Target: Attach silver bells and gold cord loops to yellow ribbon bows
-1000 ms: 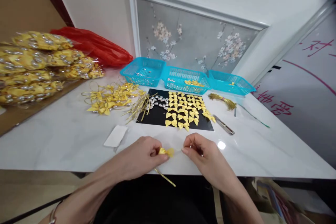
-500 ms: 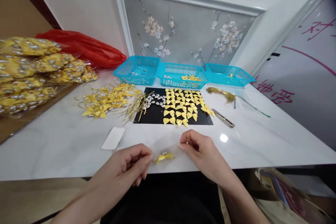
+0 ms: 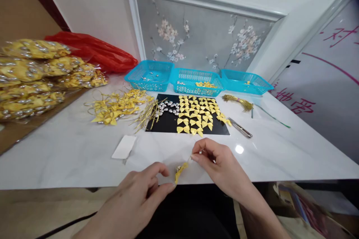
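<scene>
A yellow ribbon bow [image 3: 181, 171] with a silvery bead on it hangs tilted near the table's front edge, between my hands. My right hand [image 3: 214, 160] is closed in a pinch on a thin cord [image 3: 189, 158] that runs to the bow's upper end. Thumb and index finger spread apart, my left hand [image 3: 148, 190] is beside the bow, its thumb tip at the bow's lower end; whether they touch I cannot tell. Behind them, a black mat [image 3: 165, 125] bears rows of yellow bows [image 3: 195, 115] and a cluster of silvery beads [image 3: 167, 107].
Finished-looking beaded bows [image 3: 112, 108] lie heaped left of loose gold cords [image 3: 146, 115]. A utility knife [image 3: 241, 128], a tied cord bundle [image 3: 238, 101] and a white card [image 3: 124, 147] lie around the mat. Blue baskets [image 3: 196, 90] line the wall; bagged bows [image 3: 36, 78] are piled at left.
My left hand has let go its pinch and its fingers have spread. The bow has swung from nearly level to steeply tilted, while my right hand stays in about the same place.
</scene>
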Motion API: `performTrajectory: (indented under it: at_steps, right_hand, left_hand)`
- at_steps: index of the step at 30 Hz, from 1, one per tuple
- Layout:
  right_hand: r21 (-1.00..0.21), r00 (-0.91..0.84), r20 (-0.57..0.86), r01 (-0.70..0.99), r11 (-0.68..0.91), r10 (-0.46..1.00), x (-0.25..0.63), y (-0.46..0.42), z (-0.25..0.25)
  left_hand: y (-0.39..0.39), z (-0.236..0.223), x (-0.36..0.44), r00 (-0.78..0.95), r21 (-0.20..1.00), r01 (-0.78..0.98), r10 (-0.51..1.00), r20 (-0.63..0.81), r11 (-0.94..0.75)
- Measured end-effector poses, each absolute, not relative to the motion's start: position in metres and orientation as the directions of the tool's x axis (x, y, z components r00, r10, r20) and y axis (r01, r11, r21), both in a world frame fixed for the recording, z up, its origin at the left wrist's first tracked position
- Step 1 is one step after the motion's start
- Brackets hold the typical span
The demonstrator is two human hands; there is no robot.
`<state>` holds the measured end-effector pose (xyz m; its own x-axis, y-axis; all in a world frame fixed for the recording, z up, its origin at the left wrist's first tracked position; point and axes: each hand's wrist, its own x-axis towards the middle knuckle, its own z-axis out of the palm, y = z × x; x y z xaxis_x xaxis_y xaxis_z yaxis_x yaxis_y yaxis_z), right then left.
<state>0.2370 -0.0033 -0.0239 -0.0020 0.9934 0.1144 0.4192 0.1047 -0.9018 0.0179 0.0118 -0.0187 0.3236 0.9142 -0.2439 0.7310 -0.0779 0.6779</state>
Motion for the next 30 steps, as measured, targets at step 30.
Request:
performTrajectory:
  at_steps: [30]
  right_hand:
    - [-0.855,0.098,0.236,0.495,0.158,0.967,0.235,0.015,-0.042]
  left_hand:
    - [0.064,-0.018,0.043,0.481,0.739,0.671,0.791,-0.379,-0.053]
